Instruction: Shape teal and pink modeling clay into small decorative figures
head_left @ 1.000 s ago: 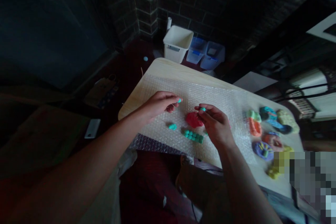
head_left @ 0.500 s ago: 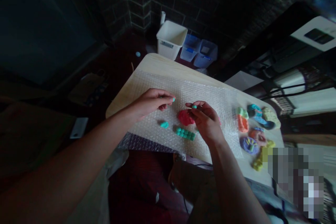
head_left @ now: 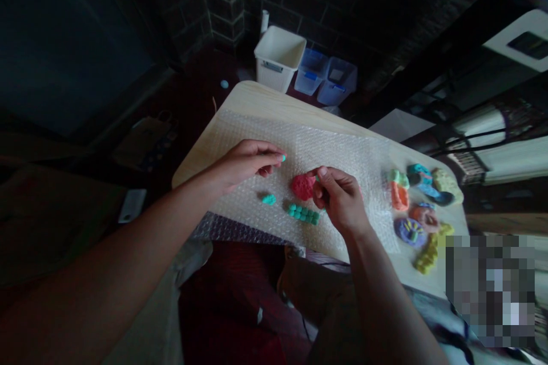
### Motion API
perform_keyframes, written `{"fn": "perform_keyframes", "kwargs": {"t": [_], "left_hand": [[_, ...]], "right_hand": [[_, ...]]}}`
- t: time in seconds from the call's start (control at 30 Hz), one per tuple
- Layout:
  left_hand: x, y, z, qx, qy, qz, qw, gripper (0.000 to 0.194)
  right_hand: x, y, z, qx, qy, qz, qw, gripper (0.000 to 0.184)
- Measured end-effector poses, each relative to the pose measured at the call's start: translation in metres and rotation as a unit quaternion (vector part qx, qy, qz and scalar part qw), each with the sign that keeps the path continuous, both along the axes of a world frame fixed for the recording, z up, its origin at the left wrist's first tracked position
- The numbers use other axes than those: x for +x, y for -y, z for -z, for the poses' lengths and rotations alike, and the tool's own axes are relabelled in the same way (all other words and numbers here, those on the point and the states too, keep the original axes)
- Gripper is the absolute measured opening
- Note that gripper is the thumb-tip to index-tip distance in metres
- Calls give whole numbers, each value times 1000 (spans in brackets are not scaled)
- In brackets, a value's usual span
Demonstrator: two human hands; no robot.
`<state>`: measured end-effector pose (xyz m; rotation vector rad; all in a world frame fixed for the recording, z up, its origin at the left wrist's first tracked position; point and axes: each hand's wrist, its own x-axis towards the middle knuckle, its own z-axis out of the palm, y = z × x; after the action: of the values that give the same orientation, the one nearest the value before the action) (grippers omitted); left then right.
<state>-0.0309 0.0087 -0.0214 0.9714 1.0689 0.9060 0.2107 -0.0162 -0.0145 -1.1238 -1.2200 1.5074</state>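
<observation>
Between the thumb and fingertips of my left hand (head_left: 260,159) is a small teal piece of modelling clay (head_left: 283,158). My right hand (head_left: 336,191) is closed in a pinch, with a bit of teal clay (head_left: 317,178) just showing at the thumb and fingers. Partly behind the right fingers lies a red clay lump (head_left: 303,186). Nearer to me, a block of green clay balls (head_left: 303,214) in rows rests on the bubble wrap (head_left: 334,145). To its left sits a loose teal clay lump (head_left: 269,199), below my left hand and apart from it.
Several coloured clay models, among them an orange and green one (head_left: 399,191), a purple disc (head_left: 410,231) and a yellow piece (head_left: 432,251), stand at the table's right. Beyond the far edge of the table (head_left: 257,97) are a white bin (head_left: 278,63) and blue-clipped clear boxes (head_left: 311,74).
My right hand has turned and its fingers have closed more over the teal bit, which was plainly visible before. The left hand keeps its pinch. The whole view has shifted somewhat.
</observation>
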Motion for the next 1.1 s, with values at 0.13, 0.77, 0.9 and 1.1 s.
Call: {"fn": "perform_keyframes", "kwargs": {"t": [0.13,0.77,0.9,1.1], "left_hand": [[0,2,-4,3,-6,-5,1000,23],[9,14,-18,111,-64,74,989,28],[9,14,-18,112,-69,72,989,28],[8,12,-18,116,-71,70,988,24]], "right_hand": [[-3,-2,-3,-51,-56,-1,997,26],[-17,6,2,50,-15,19,998,21],[-18,6,2,66,7,22,998,22],[-17,8,2,62,-1,28,998,18]]}}
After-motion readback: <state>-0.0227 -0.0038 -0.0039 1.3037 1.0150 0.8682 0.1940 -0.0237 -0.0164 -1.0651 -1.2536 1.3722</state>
